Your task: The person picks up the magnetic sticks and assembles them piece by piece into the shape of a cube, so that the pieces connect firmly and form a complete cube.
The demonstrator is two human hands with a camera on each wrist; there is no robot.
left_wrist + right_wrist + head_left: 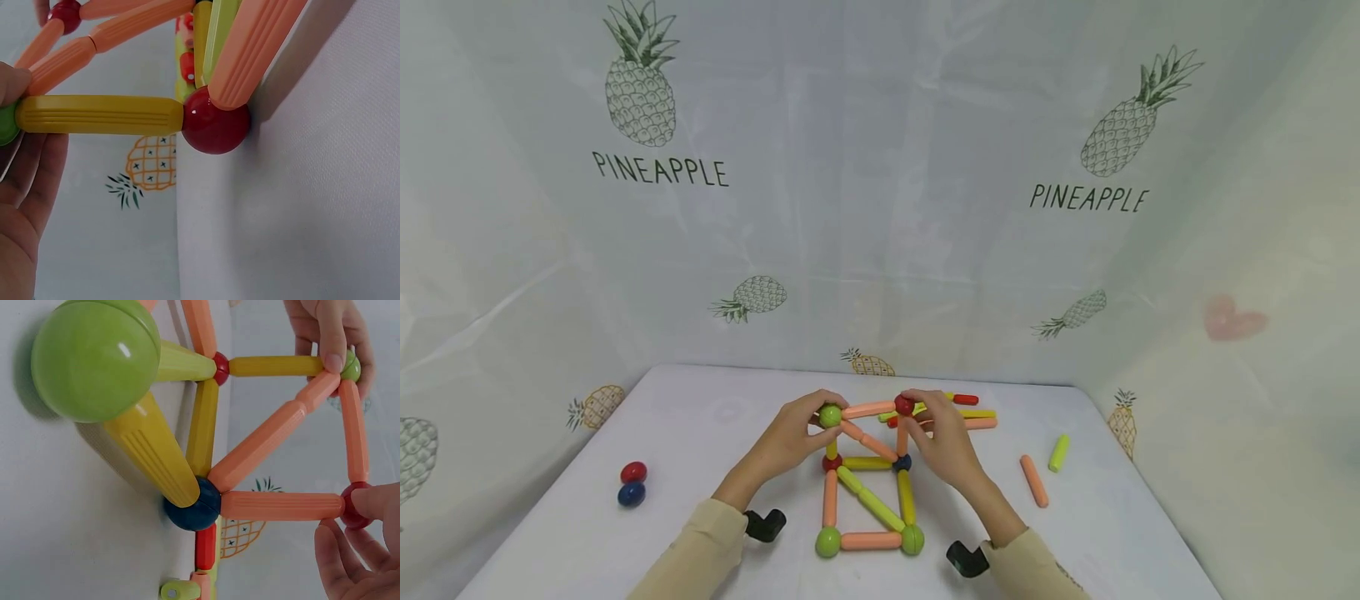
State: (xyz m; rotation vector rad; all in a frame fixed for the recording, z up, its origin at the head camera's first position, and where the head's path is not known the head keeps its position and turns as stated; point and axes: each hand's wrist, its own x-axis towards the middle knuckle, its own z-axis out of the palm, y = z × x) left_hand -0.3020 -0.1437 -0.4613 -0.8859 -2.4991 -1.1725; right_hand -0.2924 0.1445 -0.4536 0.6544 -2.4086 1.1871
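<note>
A frame of ribbed sticks and balls stands on the table: a square lies flat, a second square rises from its far side. My left hand (pixel 788 437) pinches the green ball (pixel 830 416) at the upper left corner. At the upper right corner, my right hand (pixel 947 443) grips a red ball (pixel 355 505) between thumb and fingers. An orange stick (pixel 868 409) joins these two balls, and a jointed orange diagonal (pixel 262 440) runs from the green ball down to the blue ball (pixel 192 503). Lower left, a red ball (pixel 216 120) rests on the table.
Two loose balls, one red (pixel 634 472) and one blue (pixel 632 494), lie at the left. Behind the right hand are several loose sticks (pixel 977 413). An orange stick (pixel 1033 481) and a light green stick (pixel 1059 452) lie farther right. A printed curtain (pixel 880 208) hangs behind the table.
</note>
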